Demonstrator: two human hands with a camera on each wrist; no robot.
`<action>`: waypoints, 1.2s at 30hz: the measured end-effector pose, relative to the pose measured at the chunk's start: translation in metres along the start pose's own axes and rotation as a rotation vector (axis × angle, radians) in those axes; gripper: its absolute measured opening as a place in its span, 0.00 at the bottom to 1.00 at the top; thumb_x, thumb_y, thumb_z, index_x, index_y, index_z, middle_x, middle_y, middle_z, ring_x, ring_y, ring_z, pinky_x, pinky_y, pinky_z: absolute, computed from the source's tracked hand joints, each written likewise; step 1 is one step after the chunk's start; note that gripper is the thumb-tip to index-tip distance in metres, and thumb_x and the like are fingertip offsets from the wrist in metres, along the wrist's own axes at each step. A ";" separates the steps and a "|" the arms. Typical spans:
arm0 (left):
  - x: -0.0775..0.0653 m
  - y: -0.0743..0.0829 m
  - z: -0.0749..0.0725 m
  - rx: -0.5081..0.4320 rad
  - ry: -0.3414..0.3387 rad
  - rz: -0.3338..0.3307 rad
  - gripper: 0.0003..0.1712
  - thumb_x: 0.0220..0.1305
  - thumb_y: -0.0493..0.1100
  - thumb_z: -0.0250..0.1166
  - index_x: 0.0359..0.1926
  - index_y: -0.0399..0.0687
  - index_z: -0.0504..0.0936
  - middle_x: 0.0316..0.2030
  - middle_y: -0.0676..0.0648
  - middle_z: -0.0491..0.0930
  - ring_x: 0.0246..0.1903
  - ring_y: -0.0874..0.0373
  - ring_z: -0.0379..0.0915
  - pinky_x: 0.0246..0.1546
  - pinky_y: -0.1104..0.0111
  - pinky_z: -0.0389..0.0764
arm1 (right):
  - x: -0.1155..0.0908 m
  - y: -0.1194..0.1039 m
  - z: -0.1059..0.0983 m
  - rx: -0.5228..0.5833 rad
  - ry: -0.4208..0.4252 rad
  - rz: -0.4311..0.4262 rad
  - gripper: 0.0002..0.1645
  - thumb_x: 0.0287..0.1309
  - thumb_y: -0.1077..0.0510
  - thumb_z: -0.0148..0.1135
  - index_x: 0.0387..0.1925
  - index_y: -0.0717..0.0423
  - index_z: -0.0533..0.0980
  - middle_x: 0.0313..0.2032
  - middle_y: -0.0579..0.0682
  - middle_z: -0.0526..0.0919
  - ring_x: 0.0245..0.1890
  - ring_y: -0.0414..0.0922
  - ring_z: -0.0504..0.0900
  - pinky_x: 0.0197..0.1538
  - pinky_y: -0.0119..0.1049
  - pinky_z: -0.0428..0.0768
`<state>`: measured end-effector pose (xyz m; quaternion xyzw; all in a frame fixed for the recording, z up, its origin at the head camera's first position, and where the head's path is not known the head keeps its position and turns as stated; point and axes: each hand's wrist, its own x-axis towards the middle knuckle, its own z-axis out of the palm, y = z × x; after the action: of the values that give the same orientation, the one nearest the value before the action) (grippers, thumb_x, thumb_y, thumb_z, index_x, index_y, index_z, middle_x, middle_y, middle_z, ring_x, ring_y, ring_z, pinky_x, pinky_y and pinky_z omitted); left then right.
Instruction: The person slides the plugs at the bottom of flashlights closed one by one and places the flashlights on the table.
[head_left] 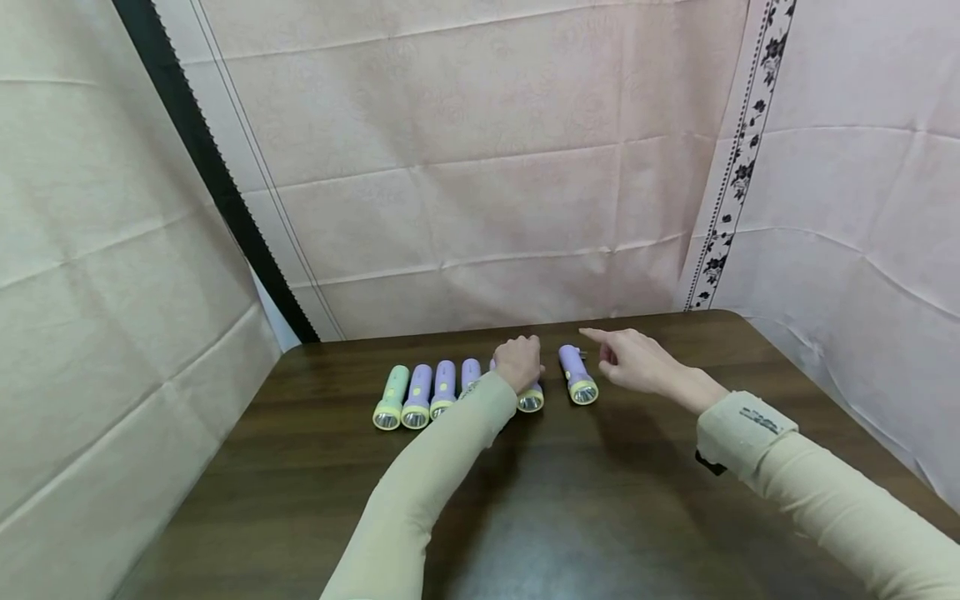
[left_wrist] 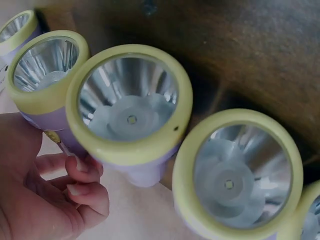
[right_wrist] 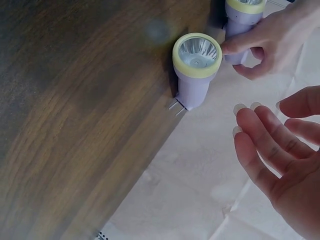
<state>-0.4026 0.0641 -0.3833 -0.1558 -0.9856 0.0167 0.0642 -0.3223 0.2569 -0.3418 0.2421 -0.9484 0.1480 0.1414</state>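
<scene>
My left hand [head_left: 517, 363] grips the body of a purple flashlight [head_left: 531, 400] with a yellow rim, its thumb and fingers around the barrel in the left wrist view. To the right lies a separate purple flashlight [head_left: 578, 379]; two metal plug prongs [right_wrist: 177, 107] stick out of its tail end in the right wrist view. Just right of that flashlight hovers my right hand [head_left: 637, 358], index finger extended and nothing in its grasp. Left of my left hand, a green flashlight [head_left: 393, 396] and several purple flashlights [head_left: 417, 396] form a row, lenses toward me. My left forearm covers part of the row.
The flashlights lie near the far edge of a dark wooden table [head_left: 570, 517]. Pale cloth [head_left: 510, 167] hangs behind the table and at both sides, with a black strip [head_left: 217, 175] at left and a floral border [head_left: 738, 175] at right.
</scene>
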 end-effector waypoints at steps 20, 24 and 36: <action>0.008 0.028 0.003 0.075 0.017 0.023 0.17 0.67 0.54 0.58 0.48 0.52 0.82 0.46 0.50 0.85 0.42 0.56 0.82 0.36 0.57 0.81 | -0.010 0.006 -0.004 0.003 0.001 0.038 0.32 0.50 0.65 0.57 0.61 0.57 0.73 0.21 0.41 0.76 0.20 0.36 0.69 0.24 0.32 0.68; 0.011 0.053 -0.002 -0.049 0.016 0.014 0.17 0.70 0.48 0.53 0.52 0.47 0.79 0.48 0.48 0.84 0.45 0.53 0.82 0.39 0.59 0.83 | -0.016 0.008 -0.004 0.006 0.045 0.027 0.29 0.49 0.65 0.57 0.57 0.59 0.75 0.21 0.41 0.76 0.20 0.36 0.69 0.23 0.32 0.67; 0.020 0.081 0.006 -0.373 -0.090 -0.195 0.33 0.64 0.50 0.61 0.62 0.38 0.60 0.48 0.42 0.81 0.48 0.50 0.81 0.47 0.62 0.81 | -0.026 0.022 -0.008 -0.012 -0.009 0.104 0.27 0.52 0.65 0.55 0.57 0.55 0.76 0.22 0.41 0.77 0.23 0.37 0.71 0.25 0.33 0.68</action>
<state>-0.3972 0.1473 -0.3914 -0.0678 -0.9839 -0.1653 -0.0086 -0.3097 0.2887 -0.3480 0.1924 -0.9612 0.1483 0.1308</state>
